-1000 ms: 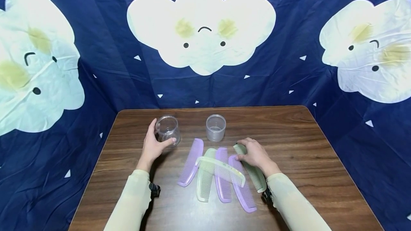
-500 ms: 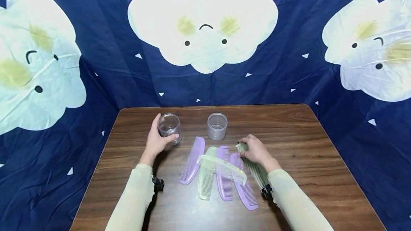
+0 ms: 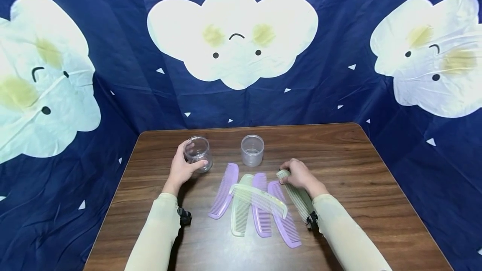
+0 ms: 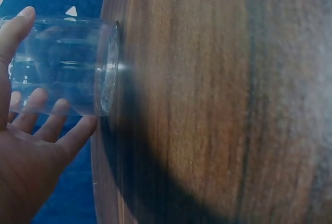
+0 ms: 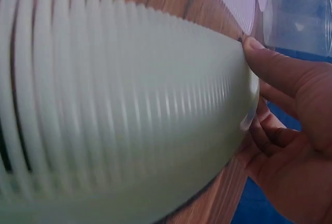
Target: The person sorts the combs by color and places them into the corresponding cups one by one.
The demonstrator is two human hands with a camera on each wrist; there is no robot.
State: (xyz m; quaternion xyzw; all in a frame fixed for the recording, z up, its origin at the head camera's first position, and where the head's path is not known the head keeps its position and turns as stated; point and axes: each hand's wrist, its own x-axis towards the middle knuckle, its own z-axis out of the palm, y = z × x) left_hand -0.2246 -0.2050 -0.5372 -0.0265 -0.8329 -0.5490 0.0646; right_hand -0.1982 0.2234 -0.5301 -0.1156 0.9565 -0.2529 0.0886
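Note:
My left hand (image 3: 181, 170) grips a clear jar (image 3: 197, 154) from its left side, thumb in front and fingers behind. In the left wrist view the fingers curl along the jar (image 4: 62, 68), which stands upright on the table. At the right, my right hand (image 3: 299, 175) pinches the far end of a pale green comb (image 3: 297, 200). The right wrist view shows the thumb on the edge of that comb (image 5: 155, 89), its teeth large and close to the camera. The comb's near end lies under the wrist strap in the head view.
Left of the held comb lie three purple combs (image 3: 224, 191) and a pale green comb (image 3: 241, 216). Another green comb (image 3: 260, 198) lies across several of them. A second clear jar (image 3: 252, 150) stands upright behind them on the wooden table (image 3: 150, 204).
My left fingers have closed round the jar. My right hand has drawn its fingers in on the comb's end, and the comb's near end has slipped behind the wrist strap.

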